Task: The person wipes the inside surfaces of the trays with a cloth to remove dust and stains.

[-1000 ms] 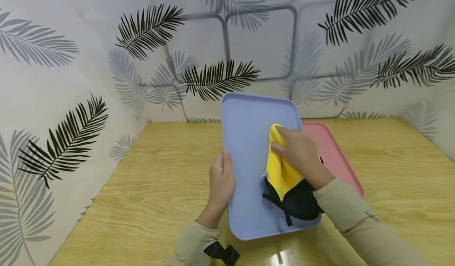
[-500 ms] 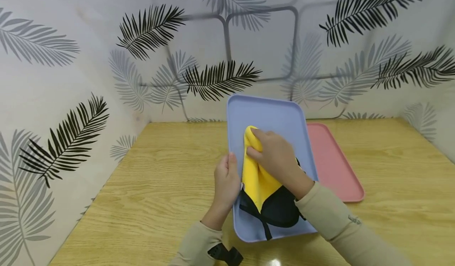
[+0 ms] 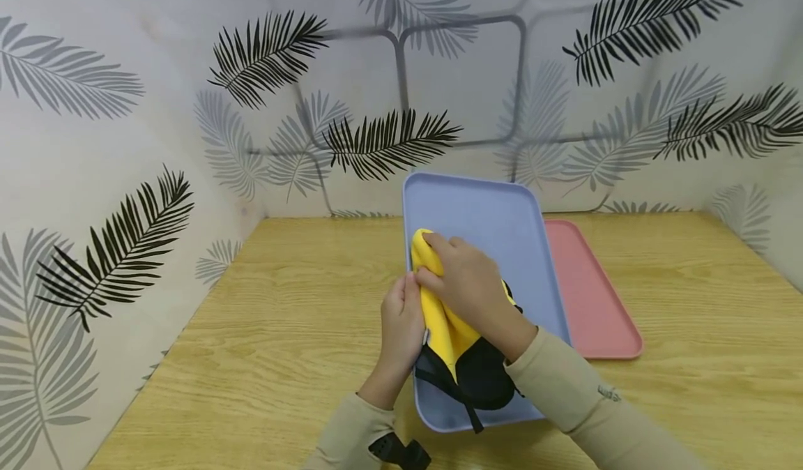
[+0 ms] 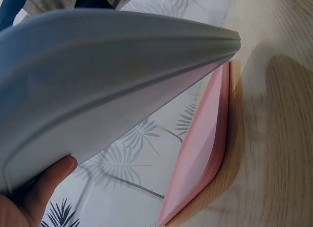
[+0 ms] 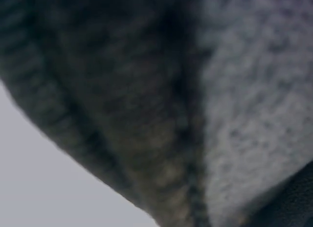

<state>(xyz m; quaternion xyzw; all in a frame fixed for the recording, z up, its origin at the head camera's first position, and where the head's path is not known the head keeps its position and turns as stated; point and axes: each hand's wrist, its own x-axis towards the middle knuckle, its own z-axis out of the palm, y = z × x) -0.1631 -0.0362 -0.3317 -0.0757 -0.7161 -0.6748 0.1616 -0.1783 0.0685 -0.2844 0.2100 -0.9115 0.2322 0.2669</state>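
In the head view my left hand [image 3: 400, 327] grips the left edge of a pale blue rectangular tray [image 3: 473, 201], which is tilted up above the table. The left wrist view shows the tray's underside [image 4: 107, 80], with a fingertip at its lower edge. My right hand [image 3: 467, 285] pinches the upper end of a yellow cloth item [image 3: 442, 330] over the tray's left side. Its lower part is black [image 3: 486, 379], with a black strap hanging down. Blurred dark fabric [image 5: 117, 104] fills most of the right wrist view.
A pink tray [image 3: 596, 296] lies on the wooden table [image 3: 282, 302], partly behind the blue one. Beyond the table's back edge rises a leaf-patterned backdrop [image 3: 251, 135].
The right hand has carried the yellow and black cloth item left across the tray, up to the left hand. The blue tray and left hand have shifted slightly right.
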